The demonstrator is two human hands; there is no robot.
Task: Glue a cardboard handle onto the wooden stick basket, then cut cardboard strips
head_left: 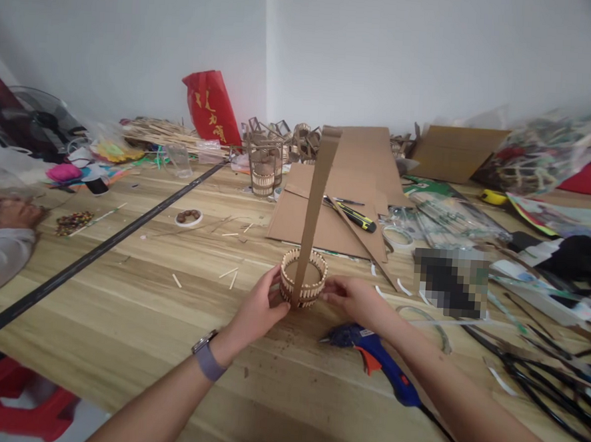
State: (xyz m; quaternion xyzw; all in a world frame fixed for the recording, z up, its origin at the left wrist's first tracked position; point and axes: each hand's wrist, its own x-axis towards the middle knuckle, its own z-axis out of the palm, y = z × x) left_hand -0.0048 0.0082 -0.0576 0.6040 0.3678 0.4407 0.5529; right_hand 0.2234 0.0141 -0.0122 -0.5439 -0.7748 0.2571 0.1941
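Observation:
A small round basket (287,292) of short upright sticks stands on the wooden table in front of me. A tall cardboard strip (312,212) rises from its near side, its top end bent over. My left hand (263,299) grips the basket's left side, thumb at the front near the foot of the strip. On the opposite side, the fingers of my right hand (348,296) are closed against the wall; their tips are partly hidden. Below my right forearm lies a blue glue gun (384,360) with an orange trigger, its nozzle pointing left.
Cardboard sheets (358,178) with a utility knife (353,216) lie behind the basket. Finished-looking stick baskets (263,179) stand farther back. Loose sticks (228,273) are scattered left. Black-handled scissors (541,376) lie right. Another person's hands (13,214) rest at far left.

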